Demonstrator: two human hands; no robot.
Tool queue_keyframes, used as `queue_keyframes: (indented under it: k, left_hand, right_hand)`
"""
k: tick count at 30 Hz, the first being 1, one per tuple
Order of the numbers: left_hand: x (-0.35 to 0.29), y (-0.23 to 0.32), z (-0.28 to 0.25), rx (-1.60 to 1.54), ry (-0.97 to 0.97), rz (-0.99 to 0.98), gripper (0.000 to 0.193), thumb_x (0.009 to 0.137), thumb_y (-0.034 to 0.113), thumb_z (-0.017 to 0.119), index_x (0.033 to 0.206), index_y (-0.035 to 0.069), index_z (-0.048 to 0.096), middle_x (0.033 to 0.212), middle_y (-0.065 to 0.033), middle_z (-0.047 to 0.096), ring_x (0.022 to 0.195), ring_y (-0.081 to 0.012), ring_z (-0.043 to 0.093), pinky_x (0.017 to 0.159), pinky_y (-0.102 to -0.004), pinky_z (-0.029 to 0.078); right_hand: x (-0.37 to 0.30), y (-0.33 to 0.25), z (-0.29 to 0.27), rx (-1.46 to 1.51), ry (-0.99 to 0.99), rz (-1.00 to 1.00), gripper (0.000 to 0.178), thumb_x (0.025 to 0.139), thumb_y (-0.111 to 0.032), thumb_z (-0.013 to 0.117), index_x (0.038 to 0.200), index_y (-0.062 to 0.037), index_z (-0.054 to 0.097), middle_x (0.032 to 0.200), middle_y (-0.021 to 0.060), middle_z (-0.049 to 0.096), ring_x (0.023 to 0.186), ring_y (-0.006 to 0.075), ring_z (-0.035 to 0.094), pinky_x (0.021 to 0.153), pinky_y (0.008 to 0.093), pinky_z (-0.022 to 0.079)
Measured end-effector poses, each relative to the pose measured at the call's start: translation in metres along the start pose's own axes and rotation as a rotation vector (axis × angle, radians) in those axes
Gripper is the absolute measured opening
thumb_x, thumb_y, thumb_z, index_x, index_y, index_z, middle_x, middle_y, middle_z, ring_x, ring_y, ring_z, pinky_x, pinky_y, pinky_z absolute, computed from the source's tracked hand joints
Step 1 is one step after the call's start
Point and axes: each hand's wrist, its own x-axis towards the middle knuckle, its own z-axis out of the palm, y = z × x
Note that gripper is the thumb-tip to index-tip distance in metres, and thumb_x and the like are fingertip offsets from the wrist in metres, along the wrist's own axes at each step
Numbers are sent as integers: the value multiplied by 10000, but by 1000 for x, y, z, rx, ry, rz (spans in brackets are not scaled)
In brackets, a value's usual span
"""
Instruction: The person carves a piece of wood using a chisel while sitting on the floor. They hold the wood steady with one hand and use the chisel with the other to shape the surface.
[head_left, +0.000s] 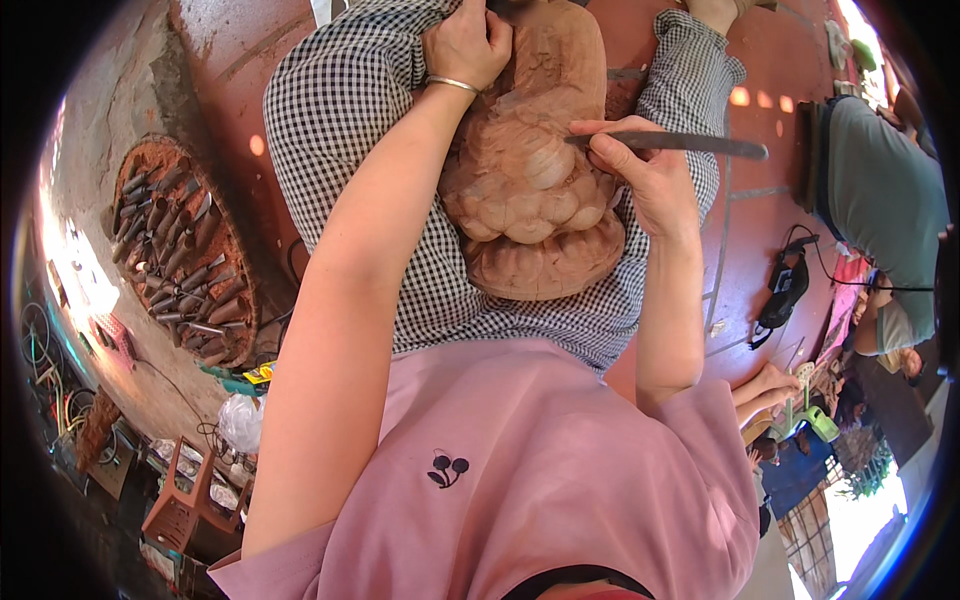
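A reddish-brown wood carving (535, 190) with rounded, lobed shapes lies between my legs, on checkered trousers. Its far end is a smoother upright part with a carved mark. My right hand (645, 175) grips a long, flat, dark metal tool (715, 145). The tool's narrow tip reaches the carving's surface, and its wider rounded end sticks out to the right; I cannot tell whether it is a file or a blade. At the carving's far left side, my left hand (468, 45) is closed with curled fingers; what is in them is hidden.
On the left, a round basket tray (190, 250) holds many wooden-handled carving tools. A brown plastic stool (190, 500) and a clear plastic bag (240, 422) are nearer me. To the right, a black power tool (785, 285) lies on red tiles, beside other people (885, 200).
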Motion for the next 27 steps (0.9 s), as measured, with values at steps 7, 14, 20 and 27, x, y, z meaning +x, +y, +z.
queue_keyframes:
  k: [7,14,20,27]
  left_hand:
    - [-1,-6,3,4,41,56,530,891,115,572,1415,134,500,810,-251,681,682,-449,662,615,-541,531]
    - [-1,-2,2,-1,-10,-3,538,882,119,579,1415,131,500,818,-250,683,705,-445,666,629,-539,533]
    - [0,-4,4,-3,49,47,541,881,127,583,1416,134,501,808,-245,683,696,-441,668,618,-535,534]
    - [-1,-4,2,-12,27,20,540,880,132,586,1414,144,505,798,-247,680,692,-443,668,621,-536,539]
  right_hand:
    - [-3,-8,3,-252,-75,-74,161,862,-134,787,939,3,750,1090,77,740,850,98,629,755,246,498]
    - [-9,-20,12,-292,-56,-120,156,889,-137,759,937,11,762,988,60,742,827,97,625,745,244,503]
    - [12,-25,-2,-188,-128,47,198,889,-198,768,953,-10,772,807,11,689,780,83,605,698,240,478]
    - [9,-33,9,-482,-157,-152,230,862,-188,787,1006,-10,759,864,26,724,781,85,624,715,249,498]
